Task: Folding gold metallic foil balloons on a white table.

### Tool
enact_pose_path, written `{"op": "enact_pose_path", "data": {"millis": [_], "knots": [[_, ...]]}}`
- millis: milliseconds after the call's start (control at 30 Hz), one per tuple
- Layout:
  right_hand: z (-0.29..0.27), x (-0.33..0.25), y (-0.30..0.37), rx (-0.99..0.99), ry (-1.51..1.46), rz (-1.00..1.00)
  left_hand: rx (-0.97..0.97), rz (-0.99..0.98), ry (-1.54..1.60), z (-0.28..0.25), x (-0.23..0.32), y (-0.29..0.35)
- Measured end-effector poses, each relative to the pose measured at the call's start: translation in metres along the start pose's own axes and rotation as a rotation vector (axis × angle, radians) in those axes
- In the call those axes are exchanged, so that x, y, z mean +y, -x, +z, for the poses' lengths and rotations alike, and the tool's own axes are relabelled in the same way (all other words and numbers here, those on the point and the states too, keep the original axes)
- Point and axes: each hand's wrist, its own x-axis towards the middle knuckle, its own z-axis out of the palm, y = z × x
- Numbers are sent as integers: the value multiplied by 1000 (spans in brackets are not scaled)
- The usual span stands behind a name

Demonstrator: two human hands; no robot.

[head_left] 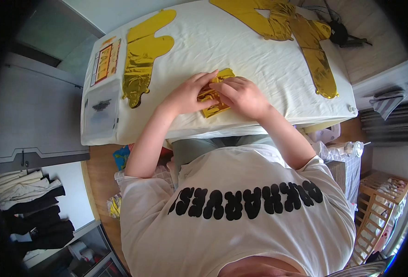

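A small folded gold foil balloon [216,110] lies near the front edge of the white-covered table, with shiny creases across it. My left hand [186,94] holds its left side, thumb at the lower part and fingers reaching over the top. From the right, my right hand [246,97] bends its fingers over the foil and presses on it. The fingers partly hide the folded piece. A flat gold foil balloon [141,53] lies to the left beyond my left hand. More flat gold foil balloons [312,51] spread over the far right.
The white-covered table [199,41] carries a printed sheet [106,62] and a clear plastic bag [101,108] at its left. A black device with a cord [339,32] sits at the far right. Hanging clothes [33,207] and a wooden rack [375,212] stand on either side.
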Motion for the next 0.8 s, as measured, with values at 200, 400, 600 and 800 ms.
{"op": "enact_pose_path", "data": {"millis": [200, 400, 600, 800], "knots": [[6, -10, -5, 33, -215, 247, 45, -58, 0, 15, -3, 4], [11, 6, 4, 289, -249, 711, 266, -105, 136, 32, -11, 3], [19, 19, -6, 71, 57, 875, 326, -323, 279, 25, 5, -2], [25, 21, -10, 69, 111, 868, 372, -369, 251, 31, -4, -1]]}}
